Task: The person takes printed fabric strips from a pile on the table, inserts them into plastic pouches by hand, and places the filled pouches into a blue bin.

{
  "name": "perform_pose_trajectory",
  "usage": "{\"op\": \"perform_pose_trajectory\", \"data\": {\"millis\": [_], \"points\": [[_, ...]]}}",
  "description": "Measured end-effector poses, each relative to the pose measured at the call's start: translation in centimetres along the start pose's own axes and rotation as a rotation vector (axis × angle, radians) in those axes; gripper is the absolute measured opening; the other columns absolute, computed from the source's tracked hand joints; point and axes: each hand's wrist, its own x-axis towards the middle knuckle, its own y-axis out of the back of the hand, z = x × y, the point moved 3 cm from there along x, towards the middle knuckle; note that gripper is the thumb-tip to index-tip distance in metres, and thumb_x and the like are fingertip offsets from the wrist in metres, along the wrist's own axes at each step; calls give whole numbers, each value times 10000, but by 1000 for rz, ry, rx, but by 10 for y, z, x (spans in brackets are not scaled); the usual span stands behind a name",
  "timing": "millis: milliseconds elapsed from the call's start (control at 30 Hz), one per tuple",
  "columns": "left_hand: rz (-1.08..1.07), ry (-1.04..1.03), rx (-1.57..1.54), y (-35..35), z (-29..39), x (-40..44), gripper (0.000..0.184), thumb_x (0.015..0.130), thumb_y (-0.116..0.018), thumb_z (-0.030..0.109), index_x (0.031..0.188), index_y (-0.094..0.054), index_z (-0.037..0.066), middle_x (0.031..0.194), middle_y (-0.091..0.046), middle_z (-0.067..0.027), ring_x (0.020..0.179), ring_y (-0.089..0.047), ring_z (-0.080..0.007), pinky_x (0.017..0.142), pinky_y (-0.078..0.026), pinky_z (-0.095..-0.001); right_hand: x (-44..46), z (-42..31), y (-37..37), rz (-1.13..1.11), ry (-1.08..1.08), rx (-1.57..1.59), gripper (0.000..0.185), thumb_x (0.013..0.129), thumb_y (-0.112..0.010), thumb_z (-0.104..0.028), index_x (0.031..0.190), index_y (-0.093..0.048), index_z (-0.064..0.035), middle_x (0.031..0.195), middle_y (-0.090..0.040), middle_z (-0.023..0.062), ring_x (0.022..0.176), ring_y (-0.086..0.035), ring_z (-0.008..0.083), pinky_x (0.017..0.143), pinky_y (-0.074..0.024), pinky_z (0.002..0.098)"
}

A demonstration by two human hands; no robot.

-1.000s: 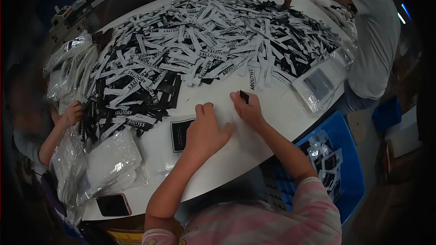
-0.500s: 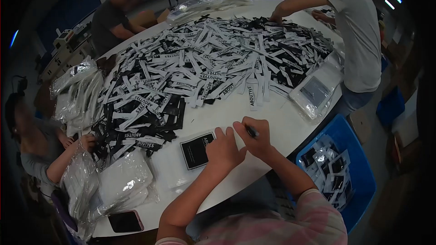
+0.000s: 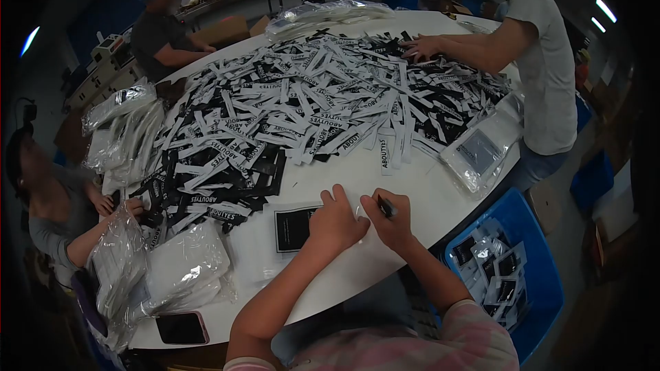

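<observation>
Card [image 3: 292, 230], black and squarish, lies flat among clear sleeves [image 3: 254, 247] by the near edge of the table [image 3: 323, 182]; left hand [image 3: 338, 221] sits over its right edge, fingers bent; can't tell if it pinches film or just rests. Right hand [image 3: 388, 218] is clenched round a small dark piece [image 3: 386, 207]; strip or tool, can't tell; thumbs of both hands nearly meet.

Handling, my read: light left fingers pin the film without creasing the card; right grip low and close, so the dark piece doesn't snag thin plastic; work square to the card's edge; film likely slips and clings, so one layer at a time.

Writing: ABOUTYES in block capitals on the strips [image 3: 386, 154], black on white; same word, white on black, on dark strips [image 3: 223, 214] at the pile's near-left; many others partly covered or upside down. Small print on the card; too small to read. Print on the bagged pack [image 3: 479, 151] at the right edge; not legible.

Around: clear bags [image 3: 189, 261] and phone [image 3: 182, 328] at the near-left corner; blue bin [image 3: 543, 268] just off the near-right edge, holding clear packets [image 3: 505, 288] with black cards; co-worker [image 3: 546, 75] at the right edge, both hands on the pile's far side.
</observation>
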Motion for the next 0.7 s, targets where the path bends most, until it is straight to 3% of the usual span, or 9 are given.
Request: {"op": "perform_pose_trajectory", "data": {"millis": [33,100,133,300,367,533,600,667,700], "points": [[2,2,-2,11,-4,-1,546,688,-658,282,1029,-375,-37,961,-474,-226,704,-613,-314,586,-513,-386,-2,6,2,-15,31,-93,288,810,-616,-109,587,-470,0,461,-404,84,420,-366,85,410,-310,268],[-353,151,-549,22,-20,-4,517,742,-631,193,1089,-356,-75,876,-533,-211,723,-629,-270,589,-525,-369,-4,6,1,-26,62,-178,277,804,-619,-103,591,-472,-2,462,-397,90,415,-383,92,411,-317,271],[-356,236,-780,20,-29,-5,447,765,-630,158,1057,-383,-73,802,-553,-162,624,-621,-221,547,-534,-314,-4,1,-2,-65,61,-198,264,795,-628,-106,604,-476,-6,475,-405,99,414,-405,124,416,-327,280],[-383,279,-965,23,-58,-21,315,865,-583,206,934,-477,-83,726,-589,-128,614,-633,-186,572,-553,-287,-14,-20,-16,-138,247,-211,246,764,-672,-97,611,-494,-20,512,-469,95,409,-394,165,415,-324,273],[-595,357,-979,21,-64,-33,276,866,-592,225,784,-542,-34,772,-599,-123,659,-640,-193,579,-553,-267,-20,-17,-19,-187,278,-265,238,766,-681,-137,644,-509,-26,549,-499,99,432,-443,175,423,-342,286],[-270,187,-1148,21,-74,-38,115,827,-499,7,733,-562,-9,684,-588,-38,655,-617,-121,617,-509,-216,-27,-17,-38,-415,99,-461,317,774,-667,-330,801,-504,-59,784,-600,109,676,-593,293,562,-449,368],[-222,142,-1099,19,-78,-38,151,846,-542,70,710,-556,6,647,-564,-15,598,-556,-81,547,-455,-192,-27,-12,-44,-427,-43,-310,399,761,-666,-408,820,-497,-52,871,-622,125,764,-615,289,642,-472,365],[-107,105,-1015,17,-77,-36,209,842,-606,103,664,-523,31,587,-507,25,530,-465,-31,479,-389,-168,-26,-6,-46,-432,-102,-260,426,766,-662,-414,894,-519,-33,922,-631,142,825,-621,294,702,-476,361],[-107,122,-1049,20,-71,-37,196,828,-619,91,667,-527,29,590,-514,23,535,-471,-32,491,-396,-171,-24,-8,-47,-426,-76,-166,381,755,-674,-320,941,-530,-20,895,-631,137,811,-623,249,703,-477,332]]}}
